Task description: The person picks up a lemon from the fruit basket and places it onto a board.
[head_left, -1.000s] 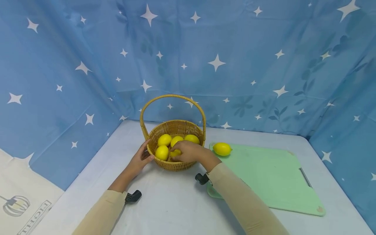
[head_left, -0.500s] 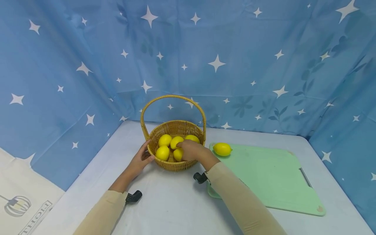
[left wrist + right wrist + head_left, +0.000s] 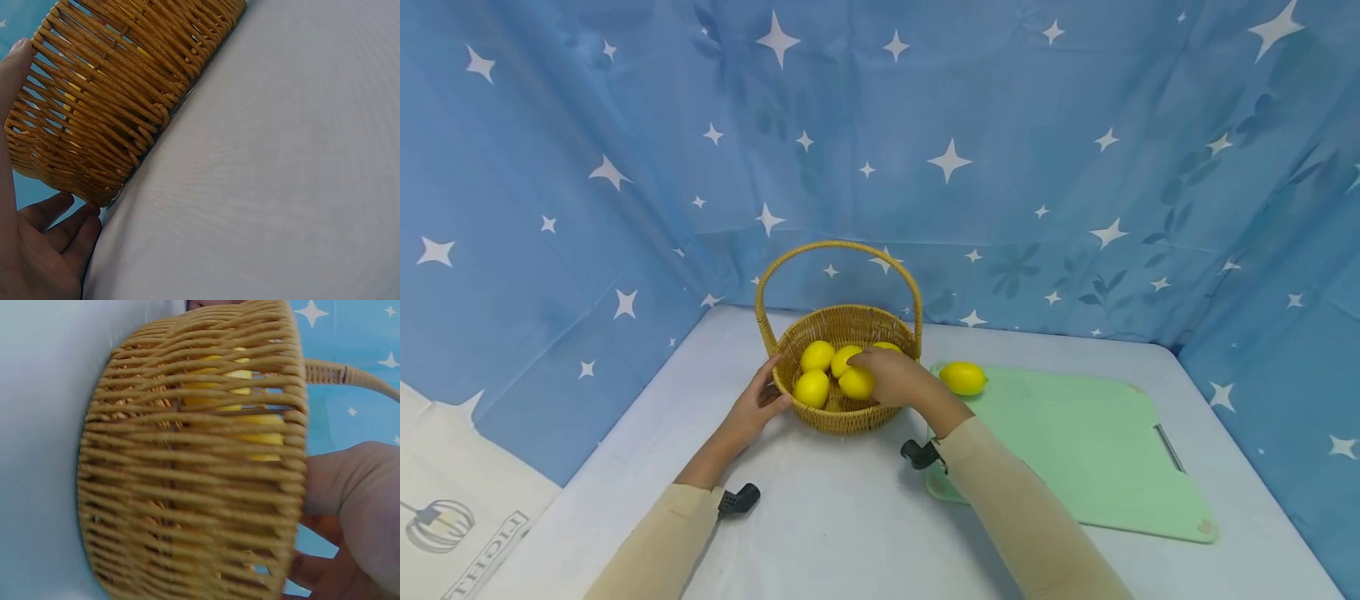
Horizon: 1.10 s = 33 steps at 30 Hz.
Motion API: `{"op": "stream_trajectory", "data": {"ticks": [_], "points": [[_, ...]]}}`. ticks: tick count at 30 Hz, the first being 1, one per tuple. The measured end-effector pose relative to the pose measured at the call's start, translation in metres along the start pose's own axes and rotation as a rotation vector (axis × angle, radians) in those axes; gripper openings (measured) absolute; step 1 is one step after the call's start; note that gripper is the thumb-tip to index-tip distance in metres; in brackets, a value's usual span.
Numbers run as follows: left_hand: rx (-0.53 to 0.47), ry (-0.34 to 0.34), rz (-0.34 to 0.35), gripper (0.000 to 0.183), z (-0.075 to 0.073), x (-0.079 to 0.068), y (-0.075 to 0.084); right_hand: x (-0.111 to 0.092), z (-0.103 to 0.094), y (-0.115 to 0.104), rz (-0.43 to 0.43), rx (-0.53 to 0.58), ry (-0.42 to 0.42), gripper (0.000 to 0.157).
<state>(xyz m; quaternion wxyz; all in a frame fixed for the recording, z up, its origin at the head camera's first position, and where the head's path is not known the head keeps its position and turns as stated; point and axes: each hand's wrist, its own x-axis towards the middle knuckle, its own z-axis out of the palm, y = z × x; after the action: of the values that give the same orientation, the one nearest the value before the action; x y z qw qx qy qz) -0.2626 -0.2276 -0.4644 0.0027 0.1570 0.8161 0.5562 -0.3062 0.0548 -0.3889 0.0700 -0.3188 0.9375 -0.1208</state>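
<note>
A woven wicker basket (image 3: 846, 423) with a tall arched handle stands on the white-covered table, several yellow lemons (image 3: 812, 389) lying in it. My left hand (image 3: 752, 417) rests against the basket's left side, fingers spread along the wall and thumb at the rim; the left wrist view shows its fingertips low on the weave. Inside the basket, my right hand (image 3: 891, 379) grips a lemon (image 3: 856, 383) from the right, near the front rim. The basket wall (image 3: 187, 456) hides most of the right fingers in the right wrist view.
A light green cutting board (image 3: 1075, 450) lies right of the basket, partly under the right forearm. One lemon (image 3: 962, 378) sits on its far left corner. A blue star-patterned curtain (image 3: 865, 125) hangs behind the table and at the sides.
My right hand has shifted from reaching over the front lemon to gripping it from the right, and has raised it slightly. The left hand keeps its place on the basket.
</note>
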Motion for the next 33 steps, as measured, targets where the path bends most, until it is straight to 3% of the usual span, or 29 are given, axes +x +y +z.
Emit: {"op": "stream_trajectory", "data": {"ticks": [4,6,18,33], "points": [[-0.010,0.009,0.004,0.078,-0.001,0.007,-0.022,-0.014,-0.010,0.003,-0.014,0.047,0.066,0.062],[-0.011,0.017,0.016,0.077,-0.001,0.008,-0.025,-0.021,-0.016,0.003,-0.015,0.067,0.104,0.064],[-0.012,0.021,0.034,0.077,0.003,0.006,-0.027,-0.072,-0.047,0.017,-0.040,0.103,0.228,0.064],[-0.008,0.021,0.040,0.077,0.002,0.007,-0.030,-0.105,-0.070,0.061,-0.019,0.083,0.294,0.060]]}}
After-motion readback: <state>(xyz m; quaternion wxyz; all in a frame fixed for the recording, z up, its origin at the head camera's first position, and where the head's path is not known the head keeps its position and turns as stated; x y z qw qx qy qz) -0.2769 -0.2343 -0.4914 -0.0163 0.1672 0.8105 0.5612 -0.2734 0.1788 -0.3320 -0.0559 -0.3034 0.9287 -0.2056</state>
